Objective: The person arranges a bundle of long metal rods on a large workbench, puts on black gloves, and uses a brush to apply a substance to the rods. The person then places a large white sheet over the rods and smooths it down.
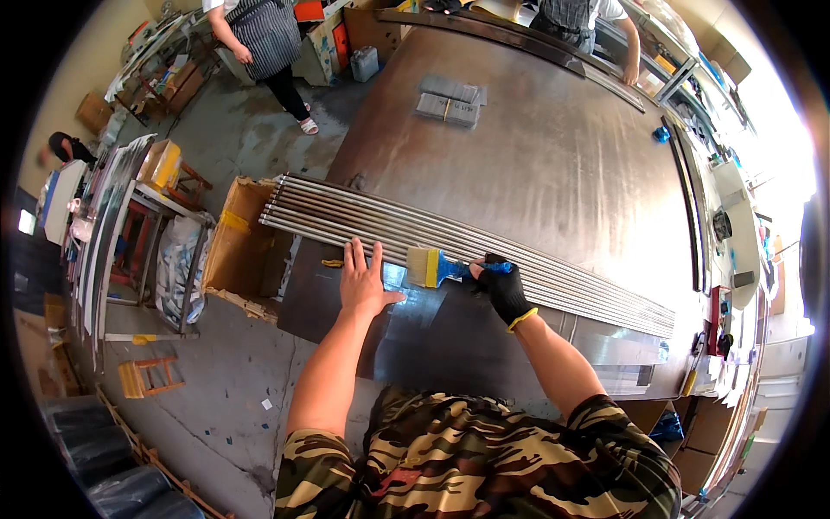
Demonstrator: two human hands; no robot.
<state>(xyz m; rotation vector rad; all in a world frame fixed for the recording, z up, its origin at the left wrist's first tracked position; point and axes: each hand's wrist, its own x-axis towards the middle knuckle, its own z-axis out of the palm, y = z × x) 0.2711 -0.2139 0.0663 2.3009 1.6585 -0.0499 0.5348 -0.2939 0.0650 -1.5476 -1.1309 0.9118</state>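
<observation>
A row of long, thin metal rods [450, 240] lies side by side on a dark metal-topped table [553, 138], slanting down to the right. My left hand [363, 284] is bare, its fingers stretched out, with the fingertips at the near edge of the rods. In a dark glove with a yellow cuff, my right hand [501, 290] grips a wide paintbrush [428, 268] by its blue handle. The pale bristles point left, close to my left hand and over the nearest rods. Whether they touch the metal, I cannot tell.
An open cardboard box [238, 251] stands at the table's left end, under the rod ends. Two banded grey bundles [448, 110] lie farther back. Dark bars [692, 208] line the right side. One person [259, 43] stands far left, another [575, 22] at the far edge.
</observation>
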